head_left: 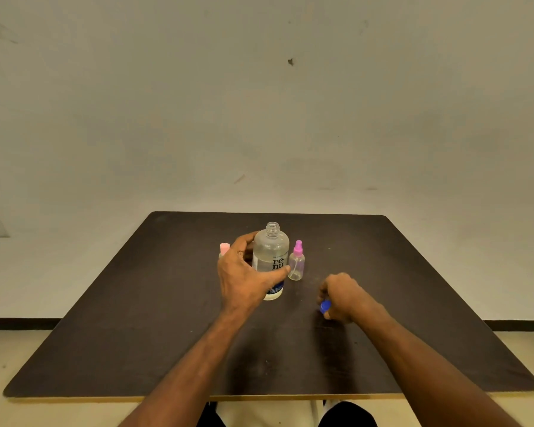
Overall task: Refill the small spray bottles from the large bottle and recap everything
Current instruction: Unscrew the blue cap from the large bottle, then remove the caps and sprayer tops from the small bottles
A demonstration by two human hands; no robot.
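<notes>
Head: large bottle [270,257] within left hand [244,277].

left hand [244,272] grip curled around large bottle [270,260], right hand [341,295] pinching blue cap [324,306]

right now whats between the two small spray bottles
The large bottle, uncapped, with the left hand gripping it, stands between the pink-capped bottle and the pink-topped one in the head view.

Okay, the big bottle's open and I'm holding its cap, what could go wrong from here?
The large bottle stands uncapped in your left hand; a bump could spill it. The pink-topped spray bottle stands right beside it and looks easy to knock over. The blue cap in your right hand might roll away if set down carelessly.
</notes>
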